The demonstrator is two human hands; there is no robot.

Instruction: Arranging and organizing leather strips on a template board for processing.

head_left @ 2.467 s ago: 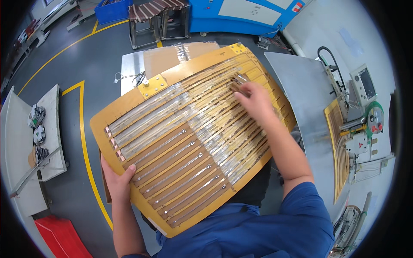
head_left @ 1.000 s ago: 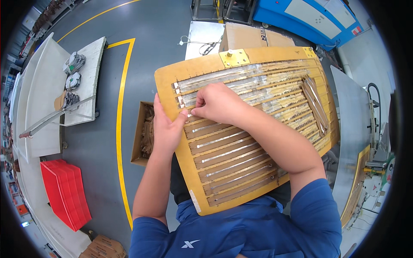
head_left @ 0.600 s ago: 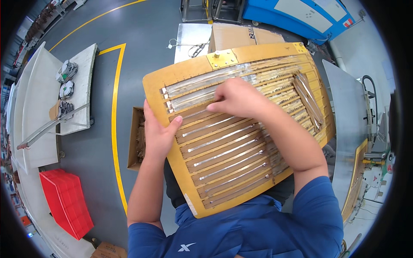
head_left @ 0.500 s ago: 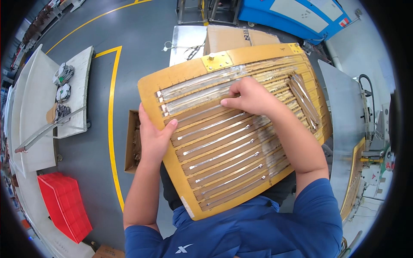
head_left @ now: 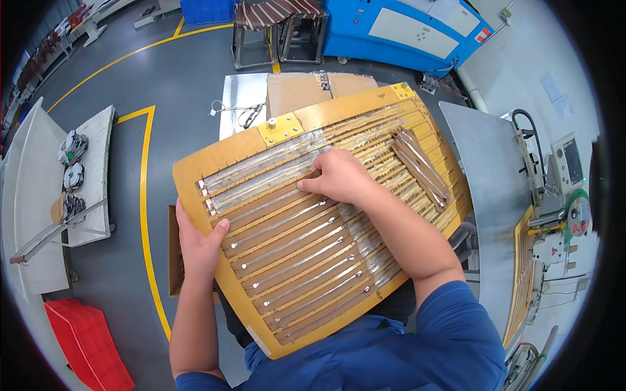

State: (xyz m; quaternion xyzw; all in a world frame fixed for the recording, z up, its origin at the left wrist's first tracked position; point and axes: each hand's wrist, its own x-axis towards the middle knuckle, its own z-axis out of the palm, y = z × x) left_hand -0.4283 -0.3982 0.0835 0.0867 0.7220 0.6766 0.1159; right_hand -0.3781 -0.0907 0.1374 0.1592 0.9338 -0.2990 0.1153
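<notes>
A large yellow board [head_left: 228, 155] with parallel slots lies tilted before me. Several zippers [head_left: 291, 244] with brown tape and silver teeth rest side by side in its slots, their sliders toward the right. My left hand [head_left: 199, 244] is wrapped round the board's left edge, thumb on top near the uppermost zipper's left end. With thumb and fingers pinched together, my right hand [head_left: 340, 177] holds the right end of that uppermost zipper [head_left: 268, 202]; the fingers hide its tip. Loose zippers [head_left: 420, 168] lie in a bundle across the board's right part.
Beyond the board are a cardboard box [head_left: 293, 91] and a metal plate [head_left: 241, 98]. A grey panel [head_left: 486, 215] stands at the right, near machine parts. On the left are a white cart [head_left: 94, 169] and a red crate [head_left: 88, 342]. A blue machine [head_left: 398, 36] stands far off.
The whole scene, board included, sits lower and farther left as the view shifts. My right hand stays pinched at the uppermost zipper's end, and my left hand keeps its hold on the edge.
</notes>
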